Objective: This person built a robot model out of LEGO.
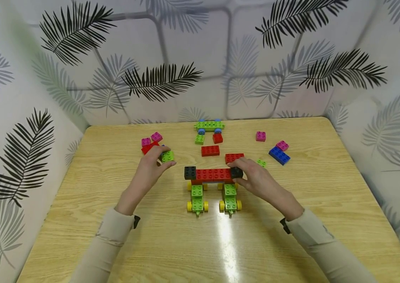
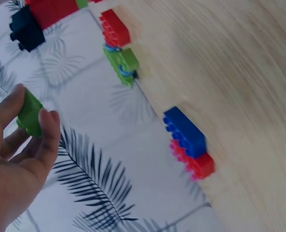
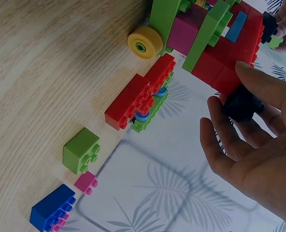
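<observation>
My left hand (image 1: 150,163) pinches a lime-green toy brick (image 1: 167,156) between thumb and fingers; in the left wrist view that green brick (image 2: 32,116) appears raised off the table. With thumb and fingers my right hand (image 1: 260,177) grips a black brick (image 1: 236,172) at the right end of a row of red bricks (image 1: 213,174). Another black brick (image 1: 190,173) sits on the row's left end. Two green wheeled bases with yellow wheels, a left one (image 1: 198,203) and a right one (image 1: 231,204), stand under the row. The right wrist view shows a purple brick (image 3: 186,31) in the build.
Behind the build stands a green base with blue wheels (image 1: 209,125). Loose bricks lie around: a red one (image 1: 210,151), another red one (image 1: 234,157) by the right hand, a blue one (image 1: 279,155), and several pink ones (image 1: 260,136). A patterned cloth (image 1: 192,51) rises behind the wooden table (image 1: 122,243).
</observation>
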Available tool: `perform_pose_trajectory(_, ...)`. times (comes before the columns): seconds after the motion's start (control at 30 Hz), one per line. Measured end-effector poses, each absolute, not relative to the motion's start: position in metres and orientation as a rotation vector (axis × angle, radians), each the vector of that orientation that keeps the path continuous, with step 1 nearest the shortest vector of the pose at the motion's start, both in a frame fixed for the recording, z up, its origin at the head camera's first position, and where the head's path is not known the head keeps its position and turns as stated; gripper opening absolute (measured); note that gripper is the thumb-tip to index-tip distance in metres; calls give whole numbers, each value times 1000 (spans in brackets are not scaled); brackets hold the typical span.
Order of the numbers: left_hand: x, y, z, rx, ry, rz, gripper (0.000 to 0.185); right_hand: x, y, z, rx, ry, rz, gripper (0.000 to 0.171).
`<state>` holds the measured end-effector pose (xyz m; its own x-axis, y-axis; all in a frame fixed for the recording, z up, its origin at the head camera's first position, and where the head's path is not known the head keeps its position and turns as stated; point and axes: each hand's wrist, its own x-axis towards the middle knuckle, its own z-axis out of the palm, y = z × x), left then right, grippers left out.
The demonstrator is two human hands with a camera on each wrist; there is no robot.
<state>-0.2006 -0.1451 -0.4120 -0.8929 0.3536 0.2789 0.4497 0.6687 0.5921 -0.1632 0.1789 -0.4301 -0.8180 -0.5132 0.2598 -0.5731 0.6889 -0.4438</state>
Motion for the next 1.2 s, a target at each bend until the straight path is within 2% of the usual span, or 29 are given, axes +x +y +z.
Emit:
perform_pose_trajectory(0.37, -190, -115, -404, -961, -2704, -973, 39, -163, 179, -432, 904, -2778, 789, 43)
perform_pose_trajectory(0.8, -189, -79, -421, -1087, -2744, -845, 39, -163, 180, -432, 896, -2790, 789, 44)
perform_pose_trajectory(1.2, -190, -71, -434, -1171, -2706, -752, 39, -164, 181, -433, 900, -2784, 772, 45)
